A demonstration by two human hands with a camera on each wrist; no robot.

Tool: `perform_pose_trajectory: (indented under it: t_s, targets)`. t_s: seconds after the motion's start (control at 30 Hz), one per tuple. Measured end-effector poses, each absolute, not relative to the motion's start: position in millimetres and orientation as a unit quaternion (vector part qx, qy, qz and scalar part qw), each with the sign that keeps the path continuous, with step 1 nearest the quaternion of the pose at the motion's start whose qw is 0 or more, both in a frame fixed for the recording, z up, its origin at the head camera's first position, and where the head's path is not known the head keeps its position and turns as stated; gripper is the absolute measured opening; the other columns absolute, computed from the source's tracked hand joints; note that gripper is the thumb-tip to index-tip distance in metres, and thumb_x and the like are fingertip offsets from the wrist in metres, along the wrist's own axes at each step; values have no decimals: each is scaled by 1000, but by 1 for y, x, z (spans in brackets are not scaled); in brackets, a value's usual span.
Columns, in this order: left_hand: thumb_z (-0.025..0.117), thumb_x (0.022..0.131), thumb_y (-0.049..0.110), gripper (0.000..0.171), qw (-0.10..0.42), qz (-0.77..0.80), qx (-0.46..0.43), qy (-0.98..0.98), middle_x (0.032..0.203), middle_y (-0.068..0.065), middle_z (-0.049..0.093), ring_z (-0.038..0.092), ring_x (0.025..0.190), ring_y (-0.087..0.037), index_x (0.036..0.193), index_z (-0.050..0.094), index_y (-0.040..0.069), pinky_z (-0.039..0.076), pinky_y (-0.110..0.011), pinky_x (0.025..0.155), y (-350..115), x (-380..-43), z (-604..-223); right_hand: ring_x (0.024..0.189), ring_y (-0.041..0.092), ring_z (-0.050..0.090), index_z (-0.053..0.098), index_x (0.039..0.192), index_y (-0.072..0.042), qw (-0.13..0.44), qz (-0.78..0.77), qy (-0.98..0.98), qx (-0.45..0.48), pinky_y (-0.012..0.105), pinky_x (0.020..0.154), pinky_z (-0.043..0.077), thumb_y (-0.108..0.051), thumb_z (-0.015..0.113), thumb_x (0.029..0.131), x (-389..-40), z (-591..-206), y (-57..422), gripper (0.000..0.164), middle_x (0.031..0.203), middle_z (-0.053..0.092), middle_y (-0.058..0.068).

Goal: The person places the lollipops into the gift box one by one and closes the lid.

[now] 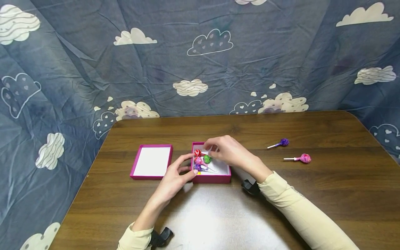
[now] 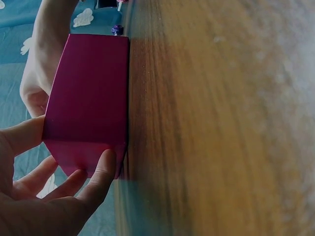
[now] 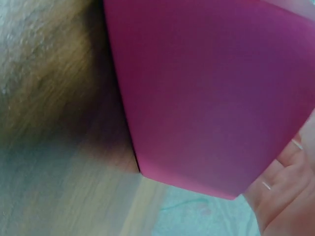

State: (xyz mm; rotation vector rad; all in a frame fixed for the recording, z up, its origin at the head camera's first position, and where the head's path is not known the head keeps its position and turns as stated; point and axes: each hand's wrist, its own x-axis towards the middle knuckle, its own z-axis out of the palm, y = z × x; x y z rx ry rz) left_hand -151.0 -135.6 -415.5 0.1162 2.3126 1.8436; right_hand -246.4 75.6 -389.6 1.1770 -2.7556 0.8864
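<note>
A magenta box [image 1: 211, 178] with a white inside stands on the table, several wrapped lollipops lying along its left part. My left hand [image 1: 176, 177] holds the box at its left side, thumb at the near corner; the left wrist view shows fingers against the outer wall. Over the box hangs my right hand [image 1: 229, 150], its thumb close to a green lollipop [image 1: 207, 159]. Whether it pinches the stick is hidden. To the left of the green one are a red lollipop [image 1: 197, 152], a pink lollipop [image 1: 199, 160] and a purple lollipop [image 1: 198, 167].
Left of the box lies its magenta-rimmed lid [image 1: 153, 161], white inside facing up. Another purple lollipop [image 1: 284, 142] and another pink lollipop [image 1: 305, 158] lie on the wooden table [image 1: 331, 194] to the right. A cloud-patterned blue curtain [image 1: 168, 62] hangs behind the table's far edge.
</note>
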Motion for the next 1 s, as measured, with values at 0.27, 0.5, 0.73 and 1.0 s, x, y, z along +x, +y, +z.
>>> perform_pose_trajectory:
  t_s: [0.27,0.5,0.73,1.0]
  targets:
    - [68,84,11,52,87,634,46,767,129,-12,51,53,111,-29,133,50,20,46,-40,81,-134,-148,-407,71,4,57,70,96,-13,-6,298,-870,392,25,65,46,-6,69,77,-243,-387,77,20,75,61,-12]
    - [69,84,14,53,87,626,43,773,129,-9,52,53,110,-27,133,50,22,46,-41,81,-133,-150,-415,74,6,60,70,99,-11,-18,376,-854,360,34,67,49,-10,72,80,-241,-388,88,19,83,65,-10]
    - [69,83,14,53,85,629,37,772,128,-10,52,54,110,-27,133,51,21,46,-40,82,-133,-151,-416,77,6,61,70,97,-22,-8,429,-841,330,33,69,49,-16,71,82,-230,-376,105,16,89,67,-11]
    - [70,84,14,54,85,624,33,776,127,-8,52,54,110,-24,133,50,23,47,-39,81,-134,-150,-415,78,8,62,69,101,-23,9,444,-846,295,32,68,50,-20,70,85,-217,-365,134,16,90,68,-7]
